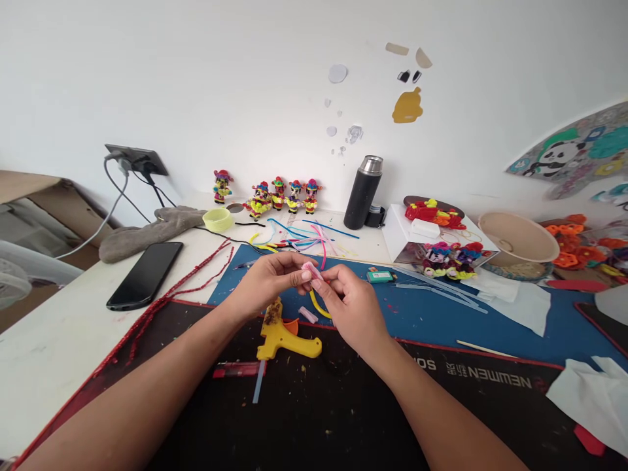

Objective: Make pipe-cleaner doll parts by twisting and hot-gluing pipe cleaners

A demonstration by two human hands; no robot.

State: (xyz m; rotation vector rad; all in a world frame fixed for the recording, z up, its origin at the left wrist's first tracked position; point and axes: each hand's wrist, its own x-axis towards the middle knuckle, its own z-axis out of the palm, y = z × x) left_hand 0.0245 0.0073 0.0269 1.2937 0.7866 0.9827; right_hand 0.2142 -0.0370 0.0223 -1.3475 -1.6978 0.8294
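Between my fingertips is a small piece of bent pink pipe cleaner (312, 269), pinched from both sides. My left hand (269, 280) grips it with thumb and forefinger, and my right hand (350, 302) closes on its lower right end. Just below my hands lies a yellow hot glue gun (287, 340) with a clear glue stick poking out of its rear. A short pale pink piece (309, 314) rests on the mat beside it. A yellow pipe cleaner (320, 305) curves partly behind my right hand.
Colourful pipe-cleaner figures (279, 193) stand along the wall. Loose pipe cleaners (314, 237) lie behind my hands. A black thermos (364, 193) and white box (400, 235) stand at the back. A phone (145, 275) and red stems (161, 299) lie left, glue sticks (444, 288) right.
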